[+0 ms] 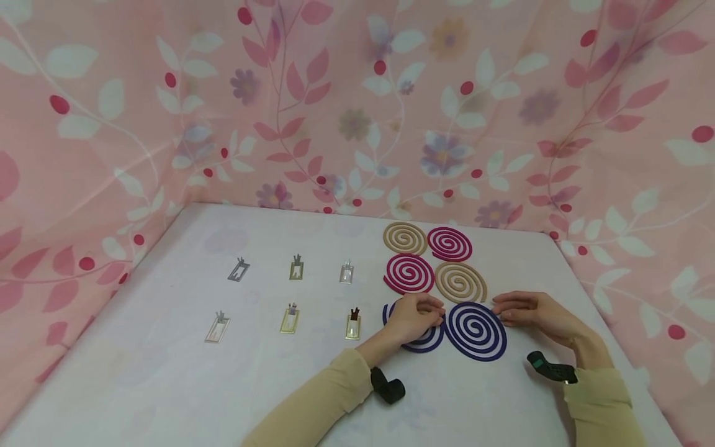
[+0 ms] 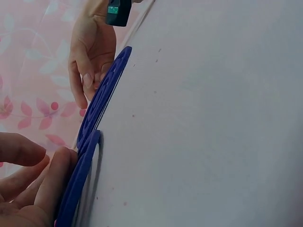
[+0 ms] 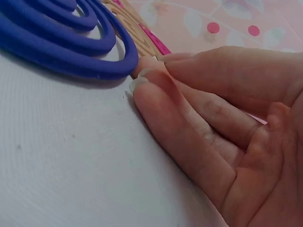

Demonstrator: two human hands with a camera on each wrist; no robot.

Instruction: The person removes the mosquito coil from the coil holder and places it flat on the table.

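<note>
Two dark blue mosquito coils lie side by side in the nearest row. My left hand (image 1: 412,318) rests over the left blue coil (image 1: 422,350) and hides much of it; in the left wrist view its fingertips (image 2: 61,175) are right at that coil's face, the thumb apart. My right hand (image 1: 530,310) is at the outer edge of the right blue coil (image 1: 476,325), its fingers loosely bent; the right wrist view shows the fingertips (image 3: 156,101) right beside the rim. Behind these lie a pink coil (image 1: 410,272) and a tan coil (image 1: 460,281).
In the back row are another tan coil (image 1: 404,238) and pink coil (image 1: 449,243). Several small metal stands, such as a gold one (image 1: 289,320) and a silver one (image 1: 218,328), sit in two rows at left. Floral cloth (image 1: 357,124) surrounds the white table (image 1: 167,385).
</note>
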